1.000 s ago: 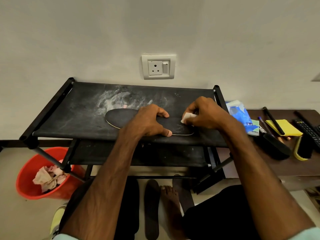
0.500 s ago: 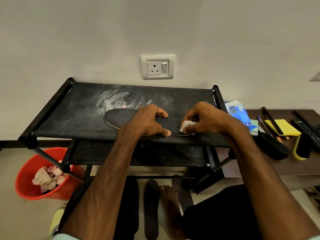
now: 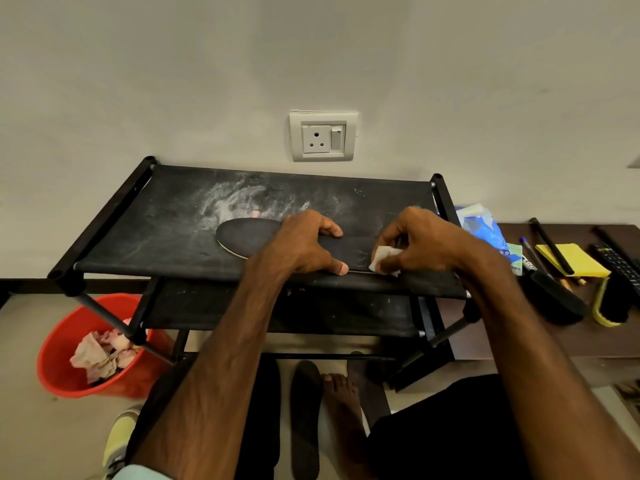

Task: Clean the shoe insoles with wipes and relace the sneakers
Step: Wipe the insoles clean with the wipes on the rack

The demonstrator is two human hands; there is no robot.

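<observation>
One insole (image 3: 249, 237) flat on rack (image 3: 138, 244) top; second insole (image 3: 304, 417) on floor below. One wipe (image 3: 382, 259). Left hand (image 3: 304, 244) spans insole, fingers and thumb clamping its edges. Right hand (image 3: 422, 240) pinches wipe against insole's right end.

From my feed I can't see the middle of the insole (image 3: 249, 235), since the left hand (image 3: 301, 244) covers it, and its heel end is tucked under the wipe (image 3: 382, 259) and right hand (image 3: 422, 240). The remote (image 3: 620, 265) runs off the right edge. The yellowish sneaker (image 3: 119, 434) is mostly behind the left forearm (image 3: 214, 375), and the print on the blue pack (image 3: 485, 230) is too tiny to read.
</observation>
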